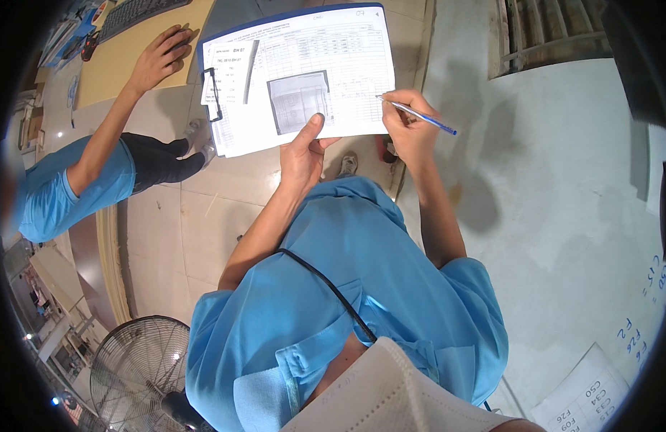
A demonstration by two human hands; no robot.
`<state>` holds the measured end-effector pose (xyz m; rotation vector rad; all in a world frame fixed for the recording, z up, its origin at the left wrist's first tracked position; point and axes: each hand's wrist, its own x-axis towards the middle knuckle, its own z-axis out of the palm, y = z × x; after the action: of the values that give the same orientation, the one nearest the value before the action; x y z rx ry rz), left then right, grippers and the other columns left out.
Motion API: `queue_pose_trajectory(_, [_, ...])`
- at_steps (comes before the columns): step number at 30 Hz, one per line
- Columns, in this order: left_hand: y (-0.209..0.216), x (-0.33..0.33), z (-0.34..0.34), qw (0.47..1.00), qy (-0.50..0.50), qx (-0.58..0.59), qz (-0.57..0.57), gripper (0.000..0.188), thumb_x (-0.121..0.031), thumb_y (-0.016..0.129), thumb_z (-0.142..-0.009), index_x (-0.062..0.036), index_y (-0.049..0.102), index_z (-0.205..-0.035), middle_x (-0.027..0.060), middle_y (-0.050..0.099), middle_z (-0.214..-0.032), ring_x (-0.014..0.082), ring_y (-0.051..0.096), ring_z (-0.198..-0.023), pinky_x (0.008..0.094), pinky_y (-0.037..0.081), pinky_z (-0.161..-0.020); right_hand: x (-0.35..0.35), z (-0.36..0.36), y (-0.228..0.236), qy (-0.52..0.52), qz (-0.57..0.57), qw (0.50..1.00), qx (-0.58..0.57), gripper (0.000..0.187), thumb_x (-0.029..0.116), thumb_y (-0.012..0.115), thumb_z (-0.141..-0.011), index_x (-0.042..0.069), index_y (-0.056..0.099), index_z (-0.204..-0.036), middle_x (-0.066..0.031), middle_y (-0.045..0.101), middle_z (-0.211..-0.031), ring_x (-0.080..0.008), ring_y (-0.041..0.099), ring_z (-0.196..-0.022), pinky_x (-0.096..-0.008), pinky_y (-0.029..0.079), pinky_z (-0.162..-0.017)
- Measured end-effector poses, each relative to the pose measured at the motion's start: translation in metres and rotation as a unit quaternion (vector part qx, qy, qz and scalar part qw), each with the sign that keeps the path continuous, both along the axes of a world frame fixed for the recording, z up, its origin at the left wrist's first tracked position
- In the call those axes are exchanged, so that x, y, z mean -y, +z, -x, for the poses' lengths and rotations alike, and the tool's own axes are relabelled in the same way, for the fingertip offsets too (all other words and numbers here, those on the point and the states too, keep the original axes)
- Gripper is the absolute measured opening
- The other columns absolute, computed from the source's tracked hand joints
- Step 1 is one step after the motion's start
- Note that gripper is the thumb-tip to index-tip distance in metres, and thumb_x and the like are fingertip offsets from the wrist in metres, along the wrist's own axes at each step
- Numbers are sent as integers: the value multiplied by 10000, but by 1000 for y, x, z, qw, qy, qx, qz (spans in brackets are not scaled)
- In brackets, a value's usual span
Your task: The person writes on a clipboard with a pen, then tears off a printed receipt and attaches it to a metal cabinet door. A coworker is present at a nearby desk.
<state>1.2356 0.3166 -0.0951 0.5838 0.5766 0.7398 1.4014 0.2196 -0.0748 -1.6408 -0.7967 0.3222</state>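
Note:
A blue clipboard [200, 56] is held out before me, its black wire clip [218, 108] at the left side. Under the clip lie a printed table sheet [358, 68] and a small white slip [226, 68]. A grey printed picture [297, 108] rests on the sheet. My left hand [302, 155] grips the board's near edge, thumb on top and fingers beneath. Between the fingers of my right hand [412, 133] is a blue and silver pen [428, 119], its tip at the right part of the sheet.
To the left, a co-worker in a blue shirt [95, 180] rests a hand [160, 61] on a dark object at a yellow desk [117, 61] with a keyboard [142, 16]. A fan [142, 367] stands lower left. A pale wall [549, 194] runs along the right, with a barred window [552, 29].

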Motion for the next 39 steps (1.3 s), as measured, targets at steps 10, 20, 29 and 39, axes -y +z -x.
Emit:
queue_pose_trajectory(10, [-50,15,-16,1000,7,11,-18,515,-89,630,-1001,28,427,-1460,181,586,-1371,274,652,-1208,437,626,-964,8,-23,-55,35,-2,999,11,109,8,736,-866,15,712,-972,-51,717,-797,-58,636,-676,-241,507,-595])
queue_pose_trajectory(20, [-11,34,20,1000,-5,17,-7,524,-112,640,-1004,27,428,-1462,176,584,-1379,272,644,-1221,443,611,-987,29,12,-15,27,-18,999,1,101,10,732,-878,8,695,-972,-31,695,-774,-48,616,-668,-234,493,-587])
queue_pose_trajectory(29, [10,47,29,1000,0,13,-21,518,-113,638,-1004,31,434,-1457,175,581,-1384,266,632,-1241,438,607,-999,39,24,2,8,-44,999,-13,93,10,727,-887,2,691,-973,-18,689,-771,-35,584,-652,-219,474,-573])
queue_pose_trajectory(39, [-40,40,-40,999,37,22,-13,476,-64,597,-1016,35,434,-1452,200,574,-1380,284,642,-1217,452,608,-992,22,-44,-52,-2,-36,999,-33,71,6,706,-903,6,688,-972,-5,663,-761,-33,576,-661,-221,461,-567])
